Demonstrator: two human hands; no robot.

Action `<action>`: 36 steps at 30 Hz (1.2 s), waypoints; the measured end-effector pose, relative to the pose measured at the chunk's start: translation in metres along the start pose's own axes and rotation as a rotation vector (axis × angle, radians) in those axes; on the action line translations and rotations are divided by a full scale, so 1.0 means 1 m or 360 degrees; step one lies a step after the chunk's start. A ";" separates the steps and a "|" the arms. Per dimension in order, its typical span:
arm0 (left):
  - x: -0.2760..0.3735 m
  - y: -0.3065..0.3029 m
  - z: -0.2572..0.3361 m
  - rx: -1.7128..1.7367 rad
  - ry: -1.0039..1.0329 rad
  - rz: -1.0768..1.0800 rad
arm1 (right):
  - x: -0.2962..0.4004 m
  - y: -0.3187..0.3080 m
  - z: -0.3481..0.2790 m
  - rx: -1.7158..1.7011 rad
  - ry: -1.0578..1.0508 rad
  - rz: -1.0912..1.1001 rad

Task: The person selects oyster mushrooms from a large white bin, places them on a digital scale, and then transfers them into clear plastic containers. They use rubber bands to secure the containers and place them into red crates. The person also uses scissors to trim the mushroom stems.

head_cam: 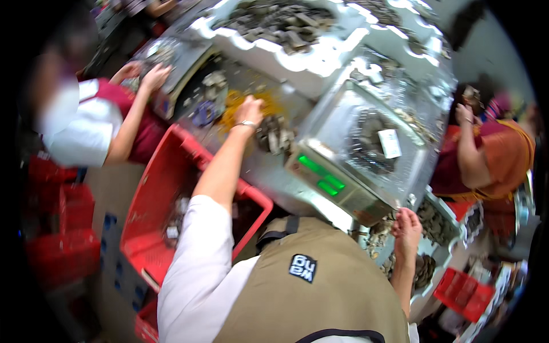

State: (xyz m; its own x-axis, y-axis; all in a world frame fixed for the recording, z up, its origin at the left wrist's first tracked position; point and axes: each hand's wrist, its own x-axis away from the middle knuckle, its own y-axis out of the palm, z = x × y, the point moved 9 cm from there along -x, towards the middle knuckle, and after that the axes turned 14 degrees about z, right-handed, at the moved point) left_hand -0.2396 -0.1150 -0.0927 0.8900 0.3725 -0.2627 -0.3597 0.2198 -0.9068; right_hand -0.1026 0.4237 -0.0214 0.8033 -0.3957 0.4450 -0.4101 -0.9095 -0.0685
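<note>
My left hand [250,112] reaches over a pile of yellow rubber bands [231,107] on the metal table [274,180], its fingers bunched; whether it holds one is unclear. Just right of it lie bundled greyish strips [274,135]. My right hand [406,227] is by the near right corner of a digital scale [339,184] with a lit green display, fingers curled; anything pinched in them is too blurred to tell. On the scale's pan sits a clear plastic package [369,137] with a dark coiled bundle inside and a white label [389,143] bearing writing.
A red plastic crate [150,193] stands below the table edge at left. White foam boxes [291,55] of grey pieces fill the back; another box [437,223] is at right. A purple tape roll [205,113] lies left of the bands. Co-workers work at left [124,115] and right [484,154].
</note>
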 end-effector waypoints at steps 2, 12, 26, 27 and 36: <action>-0.009 0.023 -0.003 -0.0141 0.0276 0.0017 | 0.013 0.006 -0.007 0.0138 -0.0024 0.0057; -0.083 0.035 -0.143 0.0994 -0.0072 0.0230 | 0.011 0.015 -0.002 0.0245 -0.0160 -0.0081; 0.070 -0.135 0.172 0.1419 0.0100 -0.0359 | 0.065 0.067 -0.013 -0.0130 -0.0448 -0.0726; 0.101 -0.141 0.213 0.1390 0.0216 -0.0528 | 0.072 0.074 -0.025 -0.0172 -0.0582 -0.0736; 0.214 -0.095 0.295 0.1808 -0.0261 -0.1214 | 0.065 0.077 -0.014 -0.0144 -0.0438 -0.1127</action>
State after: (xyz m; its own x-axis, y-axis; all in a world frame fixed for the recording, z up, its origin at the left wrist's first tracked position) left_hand -0.0975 0.2097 0.0342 0.9540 -0.0880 0.2865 0.0983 0.9949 -0.0217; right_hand -0.0882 0.3295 0.0149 0.9614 0.2495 0.1162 0.2184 -0.9486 0.2292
